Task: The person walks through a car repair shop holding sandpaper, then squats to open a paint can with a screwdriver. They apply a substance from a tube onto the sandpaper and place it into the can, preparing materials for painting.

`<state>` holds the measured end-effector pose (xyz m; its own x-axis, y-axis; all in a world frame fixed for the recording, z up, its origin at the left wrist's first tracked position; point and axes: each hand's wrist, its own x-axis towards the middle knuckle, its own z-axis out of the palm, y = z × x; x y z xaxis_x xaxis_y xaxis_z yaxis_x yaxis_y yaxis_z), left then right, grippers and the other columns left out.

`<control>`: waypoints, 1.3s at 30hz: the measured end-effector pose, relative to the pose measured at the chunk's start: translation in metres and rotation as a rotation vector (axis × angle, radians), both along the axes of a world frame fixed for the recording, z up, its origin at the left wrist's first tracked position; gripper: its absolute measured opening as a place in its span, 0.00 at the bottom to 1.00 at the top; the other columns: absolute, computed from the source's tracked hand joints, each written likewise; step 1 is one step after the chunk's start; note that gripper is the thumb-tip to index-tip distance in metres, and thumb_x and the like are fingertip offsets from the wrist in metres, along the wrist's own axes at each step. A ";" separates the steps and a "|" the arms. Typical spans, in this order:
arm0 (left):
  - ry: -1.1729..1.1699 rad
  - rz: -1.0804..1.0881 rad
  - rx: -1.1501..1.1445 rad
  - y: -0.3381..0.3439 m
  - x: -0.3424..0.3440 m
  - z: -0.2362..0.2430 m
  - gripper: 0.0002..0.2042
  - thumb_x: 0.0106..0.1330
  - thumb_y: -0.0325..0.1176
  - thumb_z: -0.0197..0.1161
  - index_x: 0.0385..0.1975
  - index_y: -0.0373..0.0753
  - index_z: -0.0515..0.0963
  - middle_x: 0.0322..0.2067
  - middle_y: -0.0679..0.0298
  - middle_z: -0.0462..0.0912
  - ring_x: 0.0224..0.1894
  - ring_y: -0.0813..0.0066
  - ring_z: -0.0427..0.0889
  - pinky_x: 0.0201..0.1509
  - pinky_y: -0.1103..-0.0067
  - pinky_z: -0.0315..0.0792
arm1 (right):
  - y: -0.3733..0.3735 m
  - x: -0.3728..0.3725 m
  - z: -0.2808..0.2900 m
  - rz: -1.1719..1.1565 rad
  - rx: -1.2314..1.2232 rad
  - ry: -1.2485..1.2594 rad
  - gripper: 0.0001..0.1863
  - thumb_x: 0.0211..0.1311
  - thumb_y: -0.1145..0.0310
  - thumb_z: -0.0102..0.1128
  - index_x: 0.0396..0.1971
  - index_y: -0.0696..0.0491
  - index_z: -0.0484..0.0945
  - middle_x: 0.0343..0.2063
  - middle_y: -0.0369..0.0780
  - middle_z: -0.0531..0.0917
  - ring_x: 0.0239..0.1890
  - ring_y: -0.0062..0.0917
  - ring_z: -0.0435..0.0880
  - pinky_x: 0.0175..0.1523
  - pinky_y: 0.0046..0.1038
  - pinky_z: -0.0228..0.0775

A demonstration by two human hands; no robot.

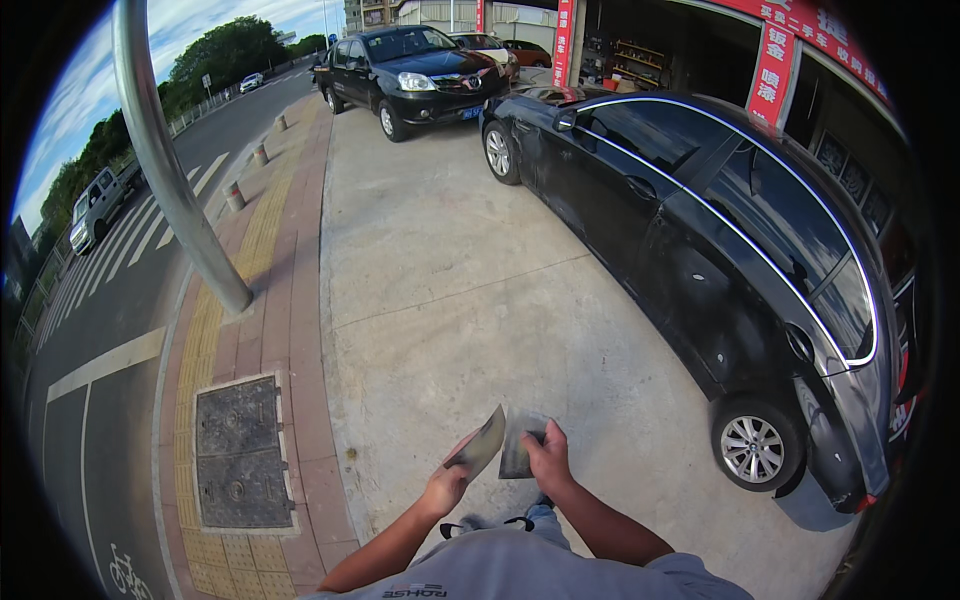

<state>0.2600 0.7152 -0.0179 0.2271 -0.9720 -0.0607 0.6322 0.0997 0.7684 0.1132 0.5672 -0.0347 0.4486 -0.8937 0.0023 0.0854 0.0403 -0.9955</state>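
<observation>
In front of my body my left hand [446, 489] is closed on a thin, flat, pale yellowish-grey plate [484, 447] with dark smudges, tilted up to the right. Close beside it, my right hand [549, 460] grips a flat, roughly rectangular grey plate [516, 461], darker toward its lower edge, the thumb lying across its face. A small gap separates the two plates. Their exact kind I cannot make out. To the right stands a black sedan [660, 275], with dull patches and small pale spots on its side; neither hand touches it.
A black pickup [425, 75] is parked ahead, before an open garage with red signs [770, 75]. To the left, a metal pole [170, 160] rises from the paved sidewalk, near a dark manhole cover [243, 450] and short bollards [235, 196]. Beyond runs a road with a silver van [95, 208].
</observation>
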 end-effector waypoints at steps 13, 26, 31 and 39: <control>-0.022 0.071 0.052 -0.007 -0.011 -0.016 0.40 0.56 0.25 0.48 0.75 0.37 0.54 0.71 0.61 0.62 0.72 0.70 0.58 0.74 0.77 0.50 | 0.040 -0.003 0.014 0.167 -0.154 0.056 0.07 0.65 0.75 0.61 0.40 0.58 0.75 0.34 0.36 0.83 0.36 0.15 0.79 0.41 0.25 0.73; -0.103 -0.060 -0.049 0.008 -0.007 -0.006 0.41 0.52 0.24 0.48 0.74 0.33 0.54 0.74 0.58 0.57 0.77 0.68 0.49 0.78 0.75 0.41 | -0.018 -0.004 0.014 0.037 -0.001 -0.050 0.08 0.65 0.79 0.58 0.43 0.57 0.75 0.37 0.36 0.83 0.39 0.17 0.80 0.45 0.25 0.73; -0.114 -0.049 -0.013 0.006 -0.014 0.007 0.44 0.50 0.24 0.49 0.76 0.34 0.52 0.75 0.58 0.53 0.78 0.69 0.46 0.78 0.75 0.39 | 0.002 -0.005 0.012 0.016 -0.106 -0.022 0.06 0.64 0.77 0.60 0.39 0.58 0.74 0.33 0.36 0.83 0.34 0.15 0.78 0.40 0.25 0.73; -0.082 0.011 -0.063 -0.005 -0.025 0.018 0.47 0.48 0.25 0.50 0.77 0.38 0.46 0.72 0.59 0.57 0.76 0.68 0.51 0.77 0.74 0.43 | 0.035 -0.001 0.025 0.081 -0.240 0.012 0.05 0.65 0.76 0.60 0.38 0.58 0.74 0.31 0.36 0.82 0.33 0.16 0.79 0.38 0.24 0.73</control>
